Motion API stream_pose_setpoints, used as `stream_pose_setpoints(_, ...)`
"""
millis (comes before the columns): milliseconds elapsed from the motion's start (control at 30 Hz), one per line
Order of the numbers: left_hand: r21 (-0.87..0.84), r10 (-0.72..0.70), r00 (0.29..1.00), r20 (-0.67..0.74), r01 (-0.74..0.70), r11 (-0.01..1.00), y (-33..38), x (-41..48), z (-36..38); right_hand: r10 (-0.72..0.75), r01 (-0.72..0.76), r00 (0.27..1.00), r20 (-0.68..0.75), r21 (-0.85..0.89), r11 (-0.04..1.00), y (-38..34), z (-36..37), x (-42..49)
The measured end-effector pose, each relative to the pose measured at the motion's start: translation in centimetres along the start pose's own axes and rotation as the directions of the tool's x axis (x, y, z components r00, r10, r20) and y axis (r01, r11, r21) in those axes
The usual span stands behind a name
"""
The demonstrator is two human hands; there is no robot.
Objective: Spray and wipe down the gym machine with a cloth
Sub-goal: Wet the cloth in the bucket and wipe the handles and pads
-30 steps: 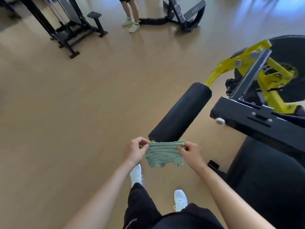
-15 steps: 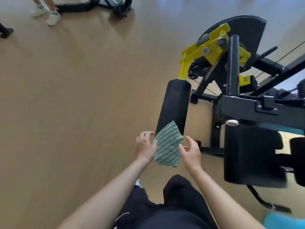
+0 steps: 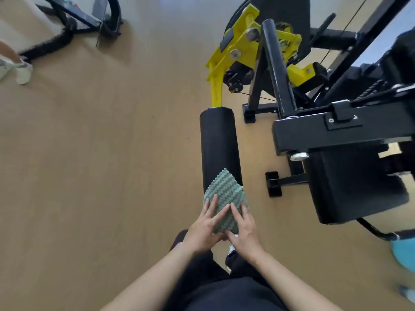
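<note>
Head camera shows the green zigzag cloth (image 3: 224,191) folded over the near end of the black foam roller pad (image 3: 217,142), one corner pointing along the pad. Both hands lie flat on it with straight fingers, grasping nothing: left hand (image 3: 203,228) and right hand (image 3: 244,232) press down side by side. The cloth is only pinned, so a push along the curved foam could probably bunch it or slide it off the side. The pad might also spin or swing on its yellow lever arm (image 3: 216,70), and its underside could go unwiped. No spray bottle is in sight, so the wipe may be dry
</note>
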State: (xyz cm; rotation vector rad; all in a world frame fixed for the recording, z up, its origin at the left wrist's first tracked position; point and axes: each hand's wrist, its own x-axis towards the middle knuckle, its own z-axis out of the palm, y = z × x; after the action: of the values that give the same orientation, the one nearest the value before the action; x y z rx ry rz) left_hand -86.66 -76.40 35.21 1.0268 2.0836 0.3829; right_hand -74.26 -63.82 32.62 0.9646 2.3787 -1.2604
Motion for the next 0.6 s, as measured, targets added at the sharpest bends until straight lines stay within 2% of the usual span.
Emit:
stream_pose_setpoints(200,0.097,0.063,0.995,0.071,-0.070,0.993,-1.3,3.1,-3.6,0.071,-0.065,0.996,-0.047,0.115,0.991,-1.4,-0.3,2.6)
stream_pose_setpoints(333,0.250,0.205,0.973,0.104,-0.225,0.942,-3.7,7.3,-6.7,0.150,-0.132,0.983,-0.108,0.156,0.979,-3.3,-0.7,5.5)
stream_pose_setpoints(467,0.401,0.426,0.891,0.154,-0.451,0.798,-6.0,12.2,-10.3,0.264,-0.226,0.948,-0.176,0.210,0.951,-5.7,-1.5,8.9)
stream_pose_setpoints(600,0.503,0.570,0.783,0.248,-0.607,0.615,-7.0,17.5,-14.8,0.409,-0.347,0.885,-0.221,0.270,0.898,-8.2,-2.3,12.0)
